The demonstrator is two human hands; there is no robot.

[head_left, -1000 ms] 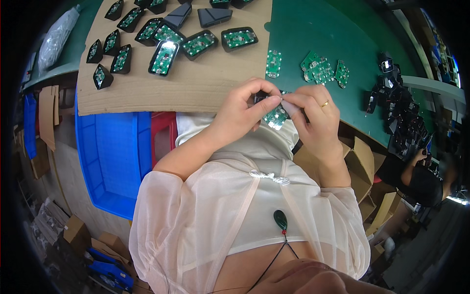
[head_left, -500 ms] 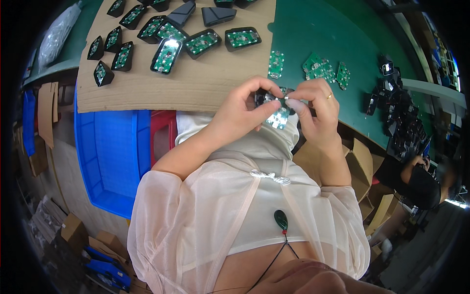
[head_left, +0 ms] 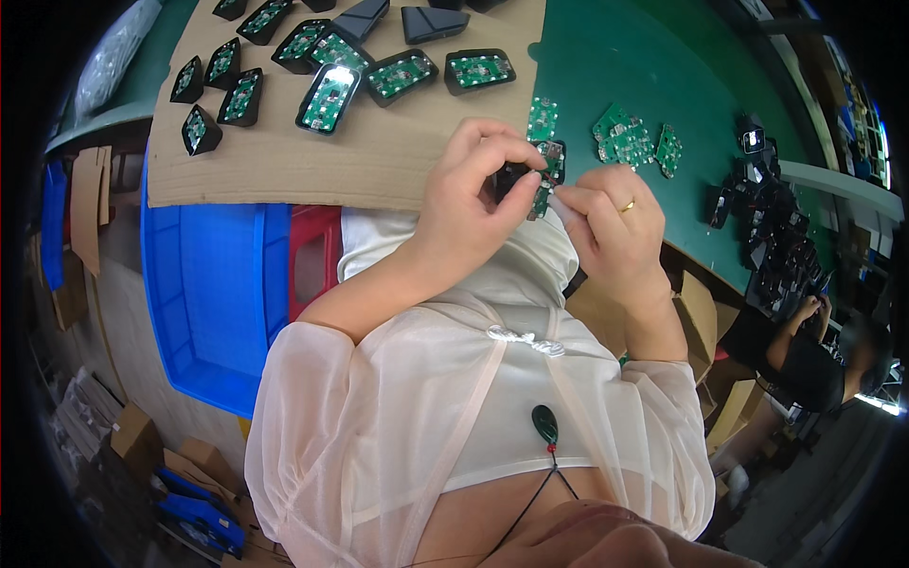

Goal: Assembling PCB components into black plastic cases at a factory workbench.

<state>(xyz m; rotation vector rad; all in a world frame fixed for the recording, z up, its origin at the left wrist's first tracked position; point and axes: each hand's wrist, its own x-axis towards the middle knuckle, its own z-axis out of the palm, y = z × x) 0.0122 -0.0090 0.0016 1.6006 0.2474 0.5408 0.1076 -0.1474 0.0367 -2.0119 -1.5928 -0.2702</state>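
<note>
My left hand (head_left: 473,194) is curled round a dark housing (head_left: 508,179), with a green circuit board (head_left: 541,203) at its right, above my lap by the table's edge. Thumb and forefinger pinch close to the board; the palm hides much of the housing. From the right, my right hand (head_left: 615,218) meets the board's edge with its thumb and fingertips pressed together. Whatever small part they pinch is too small to make out. Past the hands, a loose circuit board (head_left: 543,117) lies on the green table.
A cardboard sheet (head_left: 312,180) bears several black housings with boards in them. More loose boards (head_left: 625,138) and a heap of black parts (head_left: 772,213) lie on the green table (head_left: 615,57). A blue crate (head_left: 210,303) and red stool (head_left: 317,251) stand below. A co-worker (head_left: 805,369) is at right.
The held board and housing have turned, so the bright board face seen before now shows less. My right hand has drawn slightly down and right; the left has lifted a little.
</note>
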